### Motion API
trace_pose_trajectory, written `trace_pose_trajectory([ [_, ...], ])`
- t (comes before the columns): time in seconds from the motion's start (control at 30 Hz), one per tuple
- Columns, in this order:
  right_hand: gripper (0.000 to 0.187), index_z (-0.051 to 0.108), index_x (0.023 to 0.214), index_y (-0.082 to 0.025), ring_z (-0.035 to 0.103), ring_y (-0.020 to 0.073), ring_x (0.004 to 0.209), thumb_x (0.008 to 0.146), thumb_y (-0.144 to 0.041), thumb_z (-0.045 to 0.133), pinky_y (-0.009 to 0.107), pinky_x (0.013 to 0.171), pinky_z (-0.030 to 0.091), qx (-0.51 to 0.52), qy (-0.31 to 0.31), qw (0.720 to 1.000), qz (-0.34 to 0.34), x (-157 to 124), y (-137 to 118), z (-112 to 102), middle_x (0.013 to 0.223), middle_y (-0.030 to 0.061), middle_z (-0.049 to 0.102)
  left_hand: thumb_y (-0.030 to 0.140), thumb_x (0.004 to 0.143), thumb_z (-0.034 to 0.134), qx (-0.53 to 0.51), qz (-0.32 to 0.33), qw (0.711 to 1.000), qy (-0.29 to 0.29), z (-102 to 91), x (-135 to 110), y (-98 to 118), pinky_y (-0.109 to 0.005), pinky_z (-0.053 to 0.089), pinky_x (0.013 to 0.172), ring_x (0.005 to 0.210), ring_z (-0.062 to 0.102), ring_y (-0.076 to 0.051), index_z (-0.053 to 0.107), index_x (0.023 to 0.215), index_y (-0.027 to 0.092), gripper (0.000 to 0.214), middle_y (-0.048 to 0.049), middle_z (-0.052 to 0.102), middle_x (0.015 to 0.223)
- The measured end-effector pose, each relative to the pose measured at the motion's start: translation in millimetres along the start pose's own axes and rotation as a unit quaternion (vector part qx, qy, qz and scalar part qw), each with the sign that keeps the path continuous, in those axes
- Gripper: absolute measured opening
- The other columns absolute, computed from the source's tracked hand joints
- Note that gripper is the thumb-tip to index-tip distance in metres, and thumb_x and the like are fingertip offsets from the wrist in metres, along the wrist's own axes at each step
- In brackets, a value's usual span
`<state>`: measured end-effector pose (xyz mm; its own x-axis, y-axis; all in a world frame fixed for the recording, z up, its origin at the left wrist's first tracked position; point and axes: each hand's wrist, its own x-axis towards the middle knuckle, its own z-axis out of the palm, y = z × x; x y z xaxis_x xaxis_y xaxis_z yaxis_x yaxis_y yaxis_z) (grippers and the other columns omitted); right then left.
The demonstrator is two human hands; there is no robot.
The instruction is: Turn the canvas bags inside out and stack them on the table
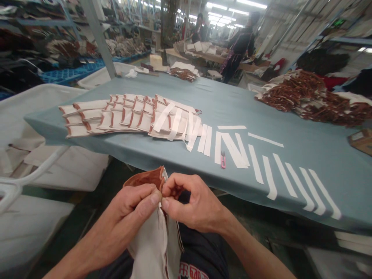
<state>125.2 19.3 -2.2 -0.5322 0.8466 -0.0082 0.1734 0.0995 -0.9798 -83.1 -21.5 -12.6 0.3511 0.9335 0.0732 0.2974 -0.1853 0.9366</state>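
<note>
My forearms slant in from the lower corners and meet above my lap, just short of the table (215, 100). My left hand (136, 207) is turned with its back up, thumb and curled forefinger pinching the edge of a cream cloth pouch (147, 248) with a brown lining. My right hand (194, 201) pinches the same edge from the other side, fingers bent and thumb forward — the fingertips nearly touch. The pouch hangs below them over my lap, its brown mouth uppermost.

Red, pale-outlined characters show on my dark clothing (216, 252), cut off and too blurred to read.

On the table's blue-green covering, overlapping cream cloth pieces (124, 116) with brown edges lie at left; white strips (255, 164) fan rightward, with pink thread snips (223, 159) among them.
</note>
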Motion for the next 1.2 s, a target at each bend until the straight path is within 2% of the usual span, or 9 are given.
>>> trace_pose_trajectory([
  [0.07,0.013,0.066,0.077,-0.021,0.059,0.0134,0.066,0.079,-0.032,0.073,0.027,0.065,0.048,-0.031,-0.003,0.999,0.023,1.2,-8.8,0.1,0.072,-0.0034,0.066,0.042,0.116,0.047,0.003,0.004,1.0,0.003,-2.0,-1.0,3.2,-0.024,0.032,0.053,0.059,0.038,-0.012,0.04,0.071,0.024,0.049,0.0069,0.038,0.069],
  [0.23,0.008,0.068,0.076,-0.022,0.06,0.0139,0.067,0.076,-0.024,0.076,0.028,0.067,0.048,-0.099,-0.008,0.992,0.075,3.5,-26.9,-3.9,0.071,-0.0041,0.067,0.05,0.117,0.047,0.008,-0.023,1.0,-0.003,-5.9,-5.6,5.7,-0.022,0.042,0.061,0.068,0.053,-0.014,0.06,0.078,0.022,0.05,0.0045,0.057,0.076],
  [0.3,0.009,0.069,0.076,-0.021,0.059,0.0136,0.068,0.078,-0.025,0.076,0.027,0.066,0.047,-0.079,-0.018,0.993,0.085,4.1,-25.0,-6.7,0.072,-0.0036,0.067,0.055,0.114,0.053,-0.009,-0.031,0.999,-0.011,-7.7,-7.0,1.5,-0.022,0.043,0.061,0.068,0.052,-0.014,0.059,0.076,0.021,0.051,0.0042,0.056,0.075],
  [0.43,0.021,0.068,0.078,-0.019,0.055,0.0131,0.067,0.085,-0.037,0.077,0.025,0.063,0.045,0.048,-0.072,0.993,0.083,2.4,-7.6,-9.7,0.074,-0.0017,0.066,0.06,0.11,0.062,-0.078,-0.076,0.993,-0.051,-10.8,-10.5,-9.2,-0.02,0.044,0.059,0.067,0.054,-0.014,0.065,0.078,0.02,0.051,0.0029,0.059,0.075],
  [0.5,0.025,0.067,0.079,-0.019,0.055,0.0131,0.066,0.09,-0.04,0.074,0.025,0.062,0.045,0.068,-0.067,0.993,0.064,-1.6,0.2,-8.0,0.073,-0.0011,0.066,0.061,0.11,0.061,-0.114,-0.088,0.987,-0.074,-11.7,-11.8,-11.2,-0.02,0.046,0.059,0.068,0.057,-0.015,0.071,0.085,0.02,0.05,0.0013,0.064,0.078],
  [0.6,0.02,0.069,0.082,-0.019,0.058,0.0137,0.068,0.096,-0.033,0.066,0.025,0.064,0.047,0.028,0.002,1.0,0.013,-12.3,3.7,-1.3,0.075,-0.0002,0.069,0.058,0.113,0.058,-0.123,-0.064,0.987,-0.083,-12.4,-11.1,-9.0,-0.02,0.048,0.061,0.07,0.06,-0.015,0.072,0.087,0.02,0.048,0.0008,0.066,0.08],
  [0.8,0.007,0.073,0.096,-0.021,0.07,0.018,0.081,0.093,-0.027,0.071,0.03,0.077,0.056,-0.049,0.121,0.989,-0.065,-29.6,5.4,17.2,0.092,0.0032,0.079,0.049,0.116,0.051,-0.023,-0.017,0.998,-0.048,-15.1,-4.0,-1.9,-0.022,0.046,0.061,0.069,0.059,-0.016,0.064,0.08,0.021,0.047,0.0011,0.066,0.078],
  [1.0,0.031,0.071,0.121,-0.022,0.077,0.0244,0.112,0.089,-0.022,0.071,0.038,0.103,0.06,-0.091,0.102,0.981,-0.139,-19.6,13.0,12.6,0.122,0.0085,0.083,0.047,0.116,0.049,0.025,-0.002,0.998,-0.058,-19.1,0.3,7.0,-0.022,0.044,0.062,0.068,0.057,-0.015,0.06,0.078,0.021,0.047,0.0027,0.061,0.076],
  [1.2,0.027,0.072,0.116,-0.022,0.077,0.0256,0.119,0.09,-0.028,0.073,0.041,0.108,0.06,-0.101,0.044,0.965,-0.237,-1.6,15.8,-9.4,0.12,0.0099,0.083,0.048,0.115,0.052,-0.038,-0.014,0.997,-0.067,-20.3,6.9,6.2,-0.02,0.047,0.068,0.073,0.056,-0.015,0.062,0.079,0.02,0.047,0.003,0.059,0.079],
])
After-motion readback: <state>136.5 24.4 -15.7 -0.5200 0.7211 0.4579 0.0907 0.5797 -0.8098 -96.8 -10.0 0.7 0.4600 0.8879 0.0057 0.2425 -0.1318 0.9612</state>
